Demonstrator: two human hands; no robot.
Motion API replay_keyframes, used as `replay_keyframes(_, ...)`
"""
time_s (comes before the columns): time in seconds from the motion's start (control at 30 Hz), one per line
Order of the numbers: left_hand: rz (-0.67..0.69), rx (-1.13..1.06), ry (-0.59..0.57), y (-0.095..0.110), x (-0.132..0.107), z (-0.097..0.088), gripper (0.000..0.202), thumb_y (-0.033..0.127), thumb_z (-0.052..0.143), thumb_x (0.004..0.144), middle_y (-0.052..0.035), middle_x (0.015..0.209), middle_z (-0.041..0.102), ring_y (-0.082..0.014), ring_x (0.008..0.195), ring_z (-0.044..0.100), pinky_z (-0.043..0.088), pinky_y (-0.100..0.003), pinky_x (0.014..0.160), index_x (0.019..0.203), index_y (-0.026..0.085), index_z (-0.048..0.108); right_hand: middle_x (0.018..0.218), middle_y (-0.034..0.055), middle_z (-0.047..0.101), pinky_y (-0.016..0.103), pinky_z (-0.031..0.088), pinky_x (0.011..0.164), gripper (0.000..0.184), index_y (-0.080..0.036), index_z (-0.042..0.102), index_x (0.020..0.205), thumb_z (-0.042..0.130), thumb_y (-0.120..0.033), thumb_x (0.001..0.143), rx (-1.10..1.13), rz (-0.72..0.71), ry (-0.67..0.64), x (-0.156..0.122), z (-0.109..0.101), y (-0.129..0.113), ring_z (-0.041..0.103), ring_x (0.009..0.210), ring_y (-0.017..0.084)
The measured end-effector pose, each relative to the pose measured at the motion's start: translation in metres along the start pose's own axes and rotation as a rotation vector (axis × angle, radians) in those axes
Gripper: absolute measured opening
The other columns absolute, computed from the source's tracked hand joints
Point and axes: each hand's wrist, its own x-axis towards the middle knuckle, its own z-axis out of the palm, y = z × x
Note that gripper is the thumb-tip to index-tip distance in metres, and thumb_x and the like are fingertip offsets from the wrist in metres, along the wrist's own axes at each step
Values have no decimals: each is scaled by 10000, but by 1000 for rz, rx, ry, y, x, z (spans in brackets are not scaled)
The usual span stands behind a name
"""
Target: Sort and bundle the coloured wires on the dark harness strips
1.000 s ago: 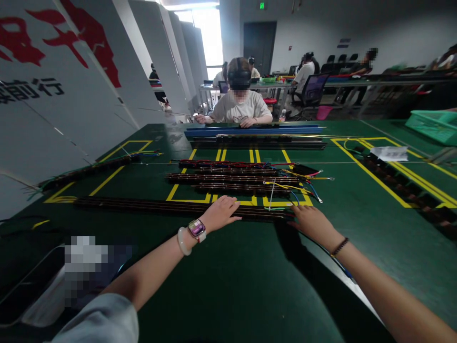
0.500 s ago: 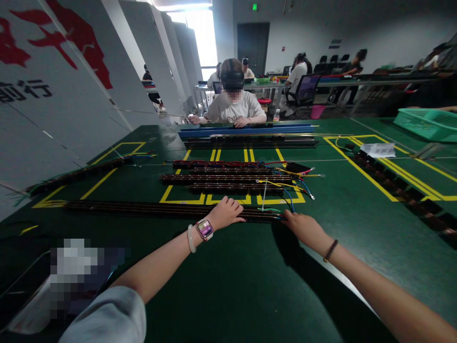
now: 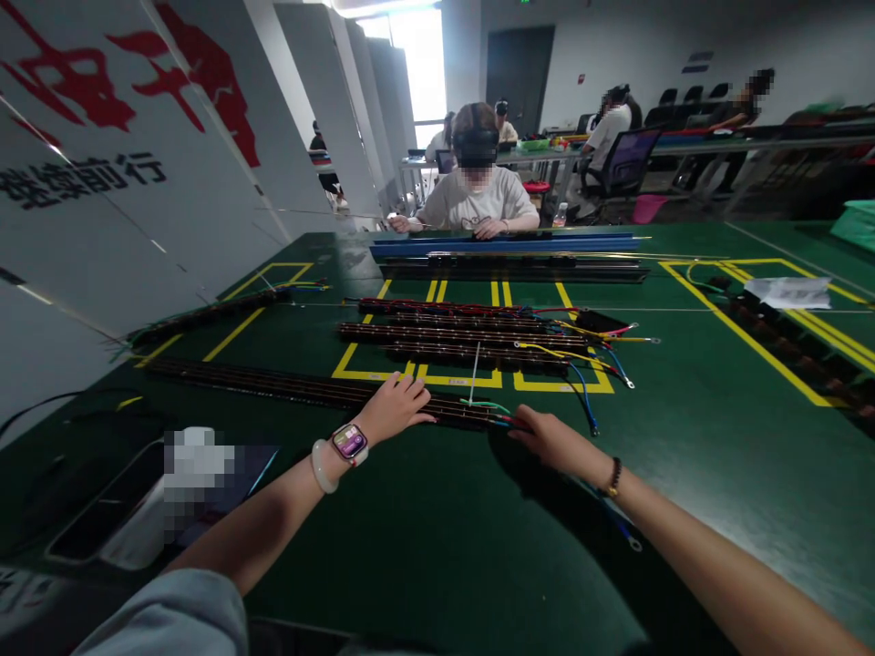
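Observation:
A long dark strip with copper-coloured lines (image 3: 273, 382) lies slantwise across the near part of the green table. My left hand (image 3: 395, 405) is closed over it near its right end, thumb on the near edge and fingers across the top. At that end, my right hand (image 3: 543, 435) pinches a bundle of coloured wires (image 3: 504, 420); its fingertips are partly hidden. Blue wire with a ring terminal (image 3: 635, 544) trails out beneath the right wrist. A white cable tie (image 3: 475, 374) sticks up from the strip between my hands.
Several similar strips (image 3: 465, 335) with ring-ended wires lie just beyond. Blue channels (image 3: 506, 244) are farther back, before a seated person (image 3: 478, 196). More strips lie left (image 3: 205, 317) and right (image 3: 793, 333). A phone (image 3: 109, 501) is at near left.
Both hands and the long strip have shifted left relative to the other strips. The blue wire end now shows beneath my right wrist. The view has turned left.

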Motion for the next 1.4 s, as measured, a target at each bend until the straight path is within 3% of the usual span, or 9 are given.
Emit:
replay_keyframes(0.33,-93,15,-103,-23,-35,4,410,514,440,865,-147,1153,578,-281,1091,517,376,-442,915,1005,158,586,676,-41,521,193,430,450,196,-175,457,904,514,-361,878,537,-5,-315,43,15,-11,530,501,77)
replay_keyframes(0.53,-130,-100,-149,-35,-41,12,421,520,450,855,-169,1170,563,-311,1166,473,343,-480,969,1005,154,595,690,-31,582,230,499,520,345,-167,488,905,591,-485,817,864,12,-481,59,15,-11,574,534,89)
replay_keyframes(0.7,-341,-411,-27,-9,-33,-25,392,484,432,874,-158,1222,526,-308,1202,432,333,-491,1000,1026,158,588,745,16,666,220,508,573,366,-140,554,875,652,-477,770,996,48,-512,60,18,1,630,610,108)
replay_keyframes(0.83,-507,-1016,-90,36,-18,-59,354,480,409,885,-84,991,605,-207,945,556,450,-377,856,926,174,583,779,34,686,222,506,579,393,-128,592,886,656,-493,755,1008,-2,-489,58,20,5,634,611,108)
replay_keyframes(0.93,-583,-1672,-307,70,-2,-55,410,527,399,875,-75,910,642,-177,823,609,489,-334,746,935,161,573,737,25,678,214,477,538,404,-125,607,843,634,-519,758,900,-52,-433,57,20,4,613,572,106)
replay_keyframes(1.07,-796,-2293,-333,100,22,-32,480,529,411,875,-168,989,647,-217,905,641,469,-399,868,1018,95,556,636,1,640,190,372,475,375,-125,635,795,548,-488,832,510,-140,-226,54,17,-1,543,523,91)
replay_keyframes(1.2,-945,-2503,-227,112,40,-24,442,493,444,879,-179,994,659,-222,929,642,439,-413,924,1025,93,565,641,10,618,205,340,520,293,-127,646,706,529,-340,870,48,-201,47,48,16,-13,500,558,90)
replay_keyframes(1.3,-997,-2602,-111,118,50,-24,316,406,473,891,-125,960,672,-174,865,645,457,-361,894,962,121,589,799,52,646,225,385,616,181,-134,675,807,520,-203,870,-263,-266,166,41,22,-27,543,680,120)
replay_keyframes(1.4,-1204,-2660,34,124,59,-21,191,306,520,881,-72,839,673,-138,777,636,488,-297,803,834,135,590,870,108,637,292,418,701,175,-97,672,918,518,-100,836,-615,-284,255,35,35,-41,552,786,187)
